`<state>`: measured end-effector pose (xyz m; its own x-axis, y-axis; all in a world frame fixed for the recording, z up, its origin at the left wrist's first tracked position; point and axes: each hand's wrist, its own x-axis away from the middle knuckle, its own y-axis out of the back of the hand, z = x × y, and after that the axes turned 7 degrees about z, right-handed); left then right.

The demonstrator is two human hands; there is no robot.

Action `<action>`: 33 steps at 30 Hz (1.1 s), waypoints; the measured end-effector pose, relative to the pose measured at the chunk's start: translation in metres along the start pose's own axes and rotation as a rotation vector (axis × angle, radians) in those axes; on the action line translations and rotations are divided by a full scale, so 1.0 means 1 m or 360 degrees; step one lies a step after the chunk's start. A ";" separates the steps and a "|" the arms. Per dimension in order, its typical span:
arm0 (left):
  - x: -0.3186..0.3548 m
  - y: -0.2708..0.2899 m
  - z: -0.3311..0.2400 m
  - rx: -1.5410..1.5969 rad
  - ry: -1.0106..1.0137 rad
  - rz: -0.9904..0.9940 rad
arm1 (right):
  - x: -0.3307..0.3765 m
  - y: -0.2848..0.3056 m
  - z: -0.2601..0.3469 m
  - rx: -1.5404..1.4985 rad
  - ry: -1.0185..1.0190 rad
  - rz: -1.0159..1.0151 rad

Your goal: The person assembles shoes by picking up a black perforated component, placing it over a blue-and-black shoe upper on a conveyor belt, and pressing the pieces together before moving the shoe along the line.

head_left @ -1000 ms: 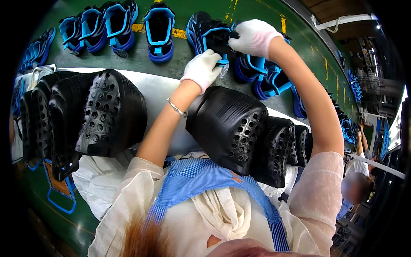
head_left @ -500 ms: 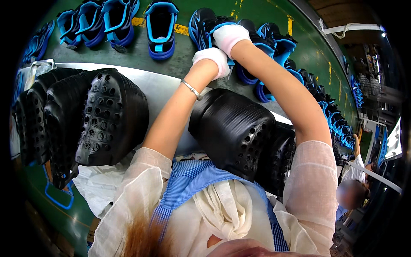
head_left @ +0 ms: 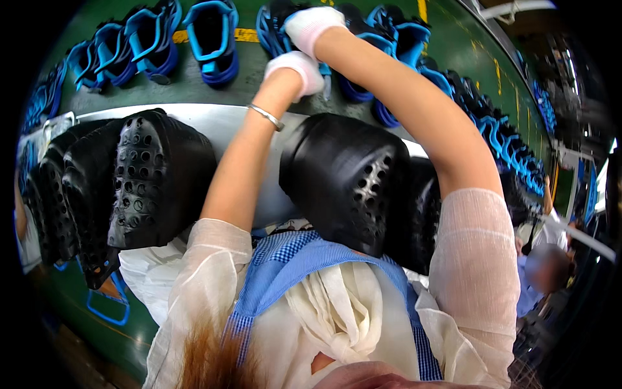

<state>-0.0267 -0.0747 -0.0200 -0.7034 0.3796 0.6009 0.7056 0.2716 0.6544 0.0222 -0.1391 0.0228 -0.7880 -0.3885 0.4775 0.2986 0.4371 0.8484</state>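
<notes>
Both my hands wear whitish-pink gloves and meet at a black and blue sports shoe (head_left: 273, 35) on the green surface beyond the metal edge. My left hand (head_left: 297, 70) is closed at the near end of this shoe. Just beyond it, my right hand (head_left: 313, 28) curls over the shoe's upper, its fingertips out of sight. The hands and forearms hide much of the shoe. A light blue strip (head_left: 326, 81) hangs beside my left hand. To the left stands another blue-lined shoe (head_left: 212, 42), its opening facing me.
Large black perforated moulded pieces (head_left: 162, 178) rest on my left, and another (head_left: 350, 181) lies between my arms. A pale metal ledge (head_left: 243, 139) runs before me. Rows of shoes (head_left: 152, 39) line the green surface (head_left: 194, 97) on both sides. At far right is another person (head_left: 547, 269).
Both hands and the shoe appear shifted left and up in the picture, along with the surroundings. The hands stay at the same shoe, and the right one sits slightly farther over it.
</notes>
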 end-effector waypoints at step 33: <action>0.105 -0.013 -0.001 -0.0030 -0.0533 -0.1088 | 0.376 -0.043 -0.019 -0.0778 0.0356 -0.0645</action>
<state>-0.1096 -0.0395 0.0354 -0.9179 0.3811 -0.1107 0.1183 0.5289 0.8404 -0.2770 -0.3191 0.1697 -0.7745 -0.6261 0.0905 0.2534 -0.1760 0.9512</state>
